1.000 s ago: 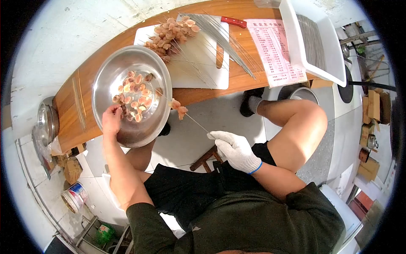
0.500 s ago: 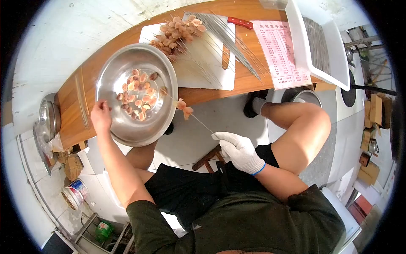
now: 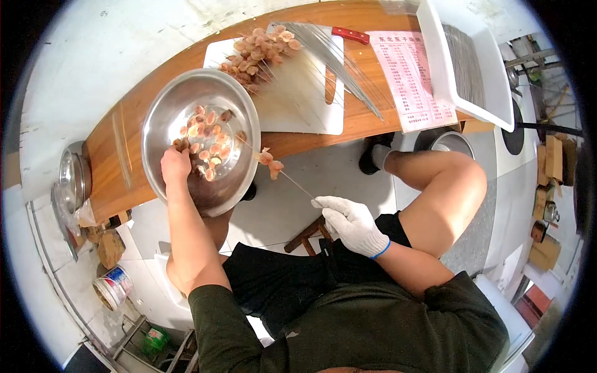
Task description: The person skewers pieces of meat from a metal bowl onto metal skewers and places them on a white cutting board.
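Observation:
My right hand (image 3: pixel 349 225), in a white knitted glove, grips the end of a thin metal skewer (image 3: pixel 297 185). Several folded pinkish meat pieces (image 3: pixel 271 164) are threaded along it, and its far part reaches over the rim of a large steel bowl (image 3: pixel 153 93). Inside the bowl lie loose round meat slices (image 3: pixel 214 133) with pale middles and darker edges. My bare left hand (image 3: pixel 176 164) is in the bowl at its near left side, fingers closed around a darker meat piece (image 3: pixel 181 144); the fingertips are partly hidden.
Finished skewers of meat (image 3: pixel 255 53) lie on a white cutting board (image 3: pixel 305 93), with bare metal skewers (image 3: pixel 336 59) and a red-handled knife (image 3: pixel 350 35) beside them. A pink printed sheet (image 3: pixel 410 81) lies near a white bin (image 3: pixel 443 68) of skewers. The bowl overhangs the wooden table (image 3: pixel 102 143).
My left hand has moved from the bowl's left rim in among the meat slices and closed there. The bowl has tilted slightly. My right hand and the skewer stay nearly where they were.

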Demonstrator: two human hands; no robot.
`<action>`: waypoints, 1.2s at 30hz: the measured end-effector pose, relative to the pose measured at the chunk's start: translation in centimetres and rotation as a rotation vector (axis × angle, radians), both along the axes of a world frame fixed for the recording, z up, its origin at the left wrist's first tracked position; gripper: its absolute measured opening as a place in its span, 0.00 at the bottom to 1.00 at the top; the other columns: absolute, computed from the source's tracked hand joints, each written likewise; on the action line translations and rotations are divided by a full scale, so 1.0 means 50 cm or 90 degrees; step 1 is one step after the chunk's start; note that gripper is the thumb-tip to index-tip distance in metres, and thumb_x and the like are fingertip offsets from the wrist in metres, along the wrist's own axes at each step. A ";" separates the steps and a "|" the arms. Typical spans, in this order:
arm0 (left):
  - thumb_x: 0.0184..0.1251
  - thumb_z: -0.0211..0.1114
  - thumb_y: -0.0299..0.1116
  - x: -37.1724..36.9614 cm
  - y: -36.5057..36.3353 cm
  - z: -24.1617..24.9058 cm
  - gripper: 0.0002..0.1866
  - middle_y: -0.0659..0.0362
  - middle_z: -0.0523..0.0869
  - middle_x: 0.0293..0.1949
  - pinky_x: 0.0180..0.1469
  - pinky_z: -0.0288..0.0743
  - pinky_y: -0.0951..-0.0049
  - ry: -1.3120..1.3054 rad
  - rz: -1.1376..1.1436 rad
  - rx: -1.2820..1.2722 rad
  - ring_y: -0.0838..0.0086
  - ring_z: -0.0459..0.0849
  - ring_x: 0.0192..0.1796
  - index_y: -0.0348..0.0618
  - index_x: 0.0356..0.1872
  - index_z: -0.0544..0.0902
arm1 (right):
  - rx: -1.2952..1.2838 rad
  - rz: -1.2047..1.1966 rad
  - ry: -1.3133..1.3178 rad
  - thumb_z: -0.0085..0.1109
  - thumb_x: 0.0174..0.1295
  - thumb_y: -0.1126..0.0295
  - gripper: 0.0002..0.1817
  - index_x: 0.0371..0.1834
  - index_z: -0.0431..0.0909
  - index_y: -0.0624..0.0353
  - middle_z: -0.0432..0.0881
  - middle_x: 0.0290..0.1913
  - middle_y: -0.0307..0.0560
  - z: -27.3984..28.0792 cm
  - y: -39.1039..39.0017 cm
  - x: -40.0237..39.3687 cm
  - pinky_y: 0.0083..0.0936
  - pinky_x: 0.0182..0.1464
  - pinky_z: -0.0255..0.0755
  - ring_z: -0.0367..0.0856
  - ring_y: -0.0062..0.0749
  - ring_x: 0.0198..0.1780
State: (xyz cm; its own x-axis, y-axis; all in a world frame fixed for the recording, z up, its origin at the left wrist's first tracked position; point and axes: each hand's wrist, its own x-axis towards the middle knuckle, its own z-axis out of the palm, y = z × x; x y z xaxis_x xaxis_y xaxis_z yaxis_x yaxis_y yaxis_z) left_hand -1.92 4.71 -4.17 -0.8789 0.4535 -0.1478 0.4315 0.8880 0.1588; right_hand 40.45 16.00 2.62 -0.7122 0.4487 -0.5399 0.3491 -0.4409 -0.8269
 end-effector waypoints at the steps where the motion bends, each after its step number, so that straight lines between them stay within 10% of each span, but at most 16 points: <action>1: 0.60 0.67 0.38 -0.004 -0.002 -0.015 0.20 0.41 0.87 0.45 0.56 0.76 0.58 0.007 0.005 0.026 0.49 0.84 0.52 0.36 0.50 0.85 | -0.013 -0.001 -0.004 0.52 0.71 0.72 0.16 0.58 0.78 0.66 0.82 0.35 0.40 0.003 0.003 -0.001 0.19 0.37 0.73 0.74 0.17 0.31; 10: 0.73 0.61 0.32 -0.006 -0.022 0.002 0.12 0.57 0.88 0.37 0.38 0.76 0.76 -0.323 0.195 0.428 0.75 0.86 0.38 0.33 0.47 0.83 | -0.022 0.013 -0.013 0.52 0.72 0.71 0.17 0.59 0.78 0.66 0.81 0.35 0.39 0.013 0.007 -0.003 0.19 0.38 0.73 0.74 0.17 0.31; 17: 0.78 0.54 0.29 0.084 -0.016 0.092 0.13 0.51 0.86 0.48 0.44 0.83 0.74 -0.559 0.284 0.761 0.70 0.87 0.43 0.36 0.57 0.75 | -0.004 0.045 0.000 0.53 0.71 0.71 0.17 0.58 0.78 0.67 0.82 0.36 0.39 0.023 -0.001 -0.004 0.19 0.38 0.72 0.72 0.17 0.31; 36: 0.77 0.55 0.31 0.235 -0.050 0.140 0.11 0.46 0.82 0.57 0.56 0.82 0.66 -0.675 0.224 0.958 0.63 0.84 0.57 0.39 0.53 0.77 | 0.084 0.059 0.085 0.54 0.70 0.72 0.16 0.57 0.79 0.67 0.87 0.44 0.43 0.023 -0.052 0.044 0.18 0.43 0.74 0.75 0.16 0.35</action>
